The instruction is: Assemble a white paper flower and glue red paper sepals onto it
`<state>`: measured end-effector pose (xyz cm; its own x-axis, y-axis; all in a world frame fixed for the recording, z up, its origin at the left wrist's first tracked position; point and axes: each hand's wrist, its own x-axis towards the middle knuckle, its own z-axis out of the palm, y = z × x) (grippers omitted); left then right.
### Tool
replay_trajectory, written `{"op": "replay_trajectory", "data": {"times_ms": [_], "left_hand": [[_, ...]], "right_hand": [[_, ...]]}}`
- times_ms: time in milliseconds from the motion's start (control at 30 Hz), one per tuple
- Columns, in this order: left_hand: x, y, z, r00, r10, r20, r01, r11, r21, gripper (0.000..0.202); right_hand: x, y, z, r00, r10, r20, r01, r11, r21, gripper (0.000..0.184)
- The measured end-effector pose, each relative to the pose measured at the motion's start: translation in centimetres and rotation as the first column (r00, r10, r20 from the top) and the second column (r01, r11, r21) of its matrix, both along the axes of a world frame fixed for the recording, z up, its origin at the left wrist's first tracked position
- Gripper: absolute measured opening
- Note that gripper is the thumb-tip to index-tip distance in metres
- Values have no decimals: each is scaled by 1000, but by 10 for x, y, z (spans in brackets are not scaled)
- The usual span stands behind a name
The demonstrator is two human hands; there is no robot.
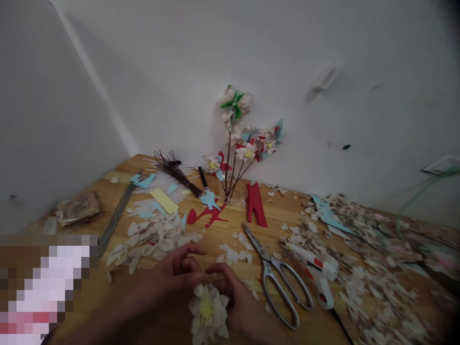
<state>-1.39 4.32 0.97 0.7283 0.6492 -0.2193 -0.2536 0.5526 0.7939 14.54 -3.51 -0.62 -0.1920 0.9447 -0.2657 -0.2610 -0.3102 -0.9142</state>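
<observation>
A handmade flower (208,314) with white petals and a yellow centre faces me at the bottom of the head view. My right hand (235,294) is closed beside and behind it, with curled fingers on the flower; its stem is hidden. Just above the flower is my left hand (179,268), its fingers bent and apart, the thumb near the right fingertips. I see nothing between the left fingers. Loose white petals (158,235) lie in a pile beyond the left hand. Metal scissors (268,263) lie with open blades to the right of my right hand.
A white glue gun (321,273) lies right of the scissors, among scattered petals (373,306). Finished flower stems (233,163) stand near the wall beside a red clip-shaped piece (255,203). Brown twigs (178,172), thin wires (120,211) and a yellow strip (164,201) lie left.
</observation>
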Motion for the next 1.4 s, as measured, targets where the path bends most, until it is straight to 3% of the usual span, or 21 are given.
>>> {"op": "replay_trajectory", "data": {"times_ms": [133, 467, 667, 767, 867, 967, 1133, 1233, 1400], "left_hand": [[0, 1, -1, 998, -49, -43, 52, 997, 60, 41], [5, 0, -8, 996, 83, -34, -83, 996, -8, 38], [8, -4, -5, 989, 148, 13, -146, 983, -115, 40], [10, -7, 1, 981, 190, 31, -180, 963, -203, 39], [11, -11, 9, 976, 216, 15, -203, 937, -285, 36], [12, -11, 11, 971, 239, 17, -223, 925, -307, 35], [11, -7, -2, 948, 312, -64, -318, 922, -221, 36], [14, -10, -9, 943, 315, -107, -326, 940, -99, 38], [20, -20, -9, 935, 324, -142, -332, 943, -34, 46]], "right_hand": [[3, 0, -6, 997, 49, -62, -47, 999, 22, 60], [12, 7, -9, 986, -43, -159, 49, 998, 39, 68], [11, 7, -17, 964, -231, -130, 243, 966, 85, 60], [9, 8, -21, 937, -319, -142, 333, 939, 88, 67], [8, 9, -22, 902, -410, -133, 424, 900, 102, 74], [11, 9, -19, 850, -517, -102, 527, 840, 126, 68], [16, 7, -6, 786, -609, -101, 618, 779, 109, 62], [14, 6, 2, 793, -588, -157, 602, 796, 60, 60], [14, 4, 3, 742, -551, -382, 522, 832, -188, 47]]}}
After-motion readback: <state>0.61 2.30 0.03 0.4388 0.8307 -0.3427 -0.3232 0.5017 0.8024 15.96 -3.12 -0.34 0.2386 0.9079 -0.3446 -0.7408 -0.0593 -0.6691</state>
